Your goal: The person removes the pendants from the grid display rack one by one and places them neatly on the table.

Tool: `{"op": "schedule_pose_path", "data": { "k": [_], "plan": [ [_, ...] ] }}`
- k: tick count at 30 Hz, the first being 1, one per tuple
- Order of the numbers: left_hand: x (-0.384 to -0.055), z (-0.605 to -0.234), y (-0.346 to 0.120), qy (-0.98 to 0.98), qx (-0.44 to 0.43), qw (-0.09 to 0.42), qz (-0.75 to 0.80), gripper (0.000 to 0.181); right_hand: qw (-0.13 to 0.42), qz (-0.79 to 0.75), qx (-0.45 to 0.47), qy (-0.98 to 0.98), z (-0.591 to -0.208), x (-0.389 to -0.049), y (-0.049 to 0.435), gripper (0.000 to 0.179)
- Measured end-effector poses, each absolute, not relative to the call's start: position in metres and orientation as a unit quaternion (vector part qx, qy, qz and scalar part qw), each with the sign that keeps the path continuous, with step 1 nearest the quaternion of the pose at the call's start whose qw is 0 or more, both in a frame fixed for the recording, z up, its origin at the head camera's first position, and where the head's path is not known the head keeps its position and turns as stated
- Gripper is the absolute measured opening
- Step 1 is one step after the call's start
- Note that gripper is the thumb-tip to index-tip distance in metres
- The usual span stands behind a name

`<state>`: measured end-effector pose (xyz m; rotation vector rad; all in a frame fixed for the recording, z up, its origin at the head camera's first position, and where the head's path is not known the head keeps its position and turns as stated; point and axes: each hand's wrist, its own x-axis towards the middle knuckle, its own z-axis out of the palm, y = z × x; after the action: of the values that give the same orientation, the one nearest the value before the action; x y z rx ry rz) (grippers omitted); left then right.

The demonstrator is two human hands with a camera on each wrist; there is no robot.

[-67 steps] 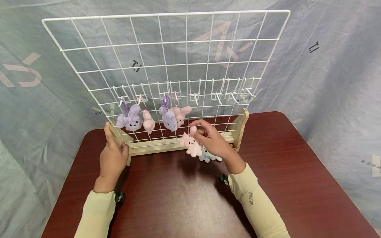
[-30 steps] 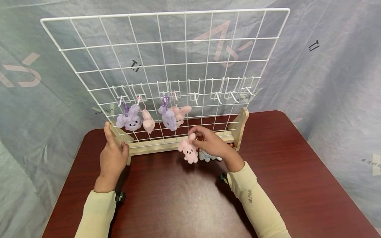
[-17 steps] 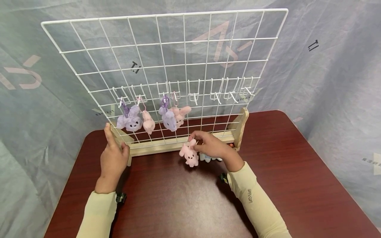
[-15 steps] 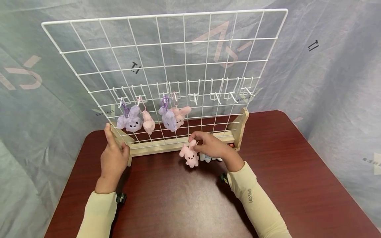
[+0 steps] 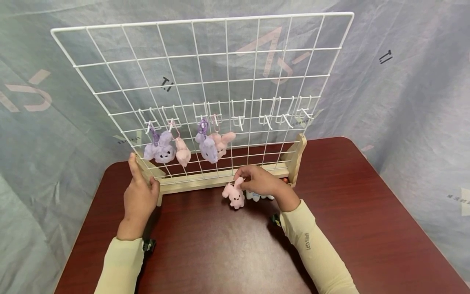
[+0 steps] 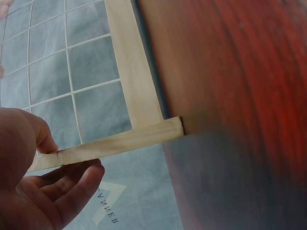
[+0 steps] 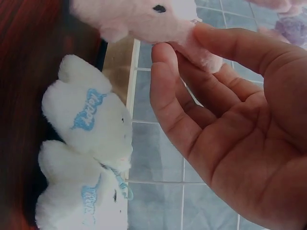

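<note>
Low over the table, my right hand (image 5: pixel 258 179) pinches a pink plush bunny keychain (image 5: pixel 235 197) by one ear; the right wrist view shows the ear between thumb and fingers. Whether the bunny's feet touch the table, I cannot tell. Just behind that hand, partly hidden in the head view, lie two white plush keychains (image 7: pixel 88 112) with blue lettering. My left hand (image 5: pixel 141 200) grips the wooden end piece (image 6: pixel 112 143) of the stand, thumb on one side and fingers on the other. Purple (image 5: pixel 165 152) and pink plush keychains (image 5: pixel 182 153) hang on the white wire grid (image 5: pixel 227 53).
Several white hooks sit in a row on the grid; those to the right, such as one hook (image 5: pixel 267 120), carry nothing. A wooden base bar (image 5: pixel 194 181) runs along the grid's foot. The dark red table (image 5: pixel 205 253) extends in front, with grey cloth (image 5: pixel 404 102) around it.
My right hand and the pink plush bunny have come down toward the table, covering more of the white plush keychains. The left hand has kept its grip on the stand.
</note>
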<state>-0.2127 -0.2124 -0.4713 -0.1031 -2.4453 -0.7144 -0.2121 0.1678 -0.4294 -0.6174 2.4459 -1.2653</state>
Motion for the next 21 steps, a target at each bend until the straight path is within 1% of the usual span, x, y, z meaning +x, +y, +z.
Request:
{"op": "schedule_pose_path", "data": {
  "k": [4, 9, 21],
  "plan": [
    [-0.212, -0.472, -0.212, -0.917, -0.037, 0.294, -0.268, 0.091, 0.167, -0.442, -0.206, 0.857, -0.432, -0.213, 0.167, 0.014],
    [-0.212, -0.473, -0.212, -0.917, -0.036, 0.296, -0.264, 0.092, 0.172, -0.447, -0.193, 0.856, -0.434, -0.214, 0.168, 0.014],
    [-0.213, -0.473, -0.212, -0.918, -0.035, 0.295, -0.264, 0.09, 0.145, -0.435, -0.176, 0.871, -0.443, -0.214, 0.17, 0.021]
  ]
}}
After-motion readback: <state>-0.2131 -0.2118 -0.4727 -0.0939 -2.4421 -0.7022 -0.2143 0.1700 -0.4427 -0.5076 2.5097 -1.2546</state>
